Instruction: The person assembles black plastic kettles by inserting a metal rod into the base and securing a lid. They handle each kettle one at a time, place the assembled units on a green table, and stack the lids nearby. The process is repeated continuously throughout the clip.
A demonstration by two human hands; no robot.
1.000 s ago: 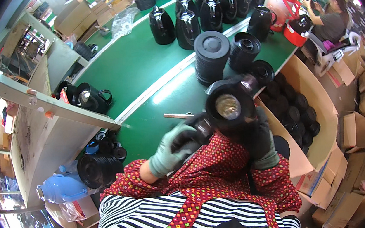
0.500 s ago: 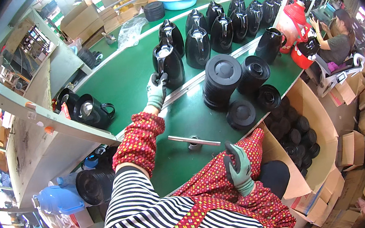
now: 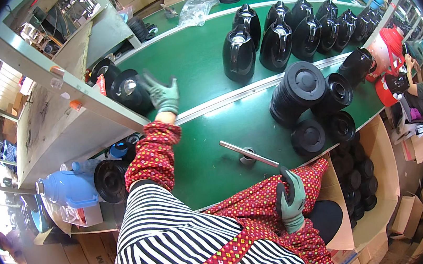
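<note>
The black jug body [image 3: 129, 89] lies on its side on the shelf left of the green belt [image 3: 197, 60], within reach; the left hand [image 3: 163, 94] spreads empty toward it, having let go of the jug it gripped on the belt half a second ago. The right hand [image 3: 291, 198] rests loosely curled at the lap, unchanged, below the metal rod [image 3: 248, 154].

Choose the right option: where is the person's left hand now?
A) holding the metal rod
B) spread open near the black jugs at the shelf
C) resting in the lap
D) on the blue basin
B: the left hand is spread open and empty, beside the black jugs at the shelf.
</note>
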